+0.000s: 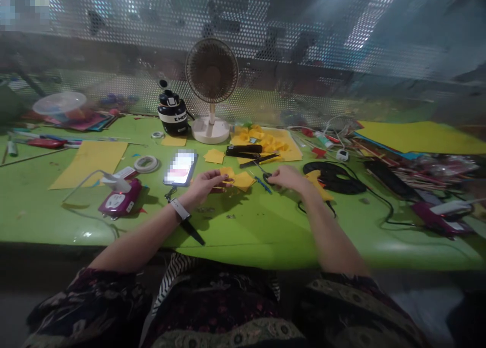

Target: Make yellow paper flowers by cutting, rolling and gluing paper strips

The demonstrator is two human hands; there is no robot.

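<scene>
My left hand (208,185), with a white watch on its wrist, pinches pieces of yellow paper (243,181) in front of the phone. To the right, my right hand (285,178) has its fingers closed around the dark handle of a pair of scissors (268,176). The blades point up and left, beside the yellow paper and apart from my left hand. Just below them lies a small blue strip (262,184). A yellow glue gun (319,185) rests behind my right wrist, partly hidden by it. Beyond my hands lies a black stapler (244,149).
A lit phone (180,167), a tape roll (146,164) and a purple power adapter (120,199) lie on the left of the green table (250,247). A fan (211,130) and a black bottle (172,118) stand behind. Yellow paper flowers (271,141) lie at the back; cables run right.
</scene>
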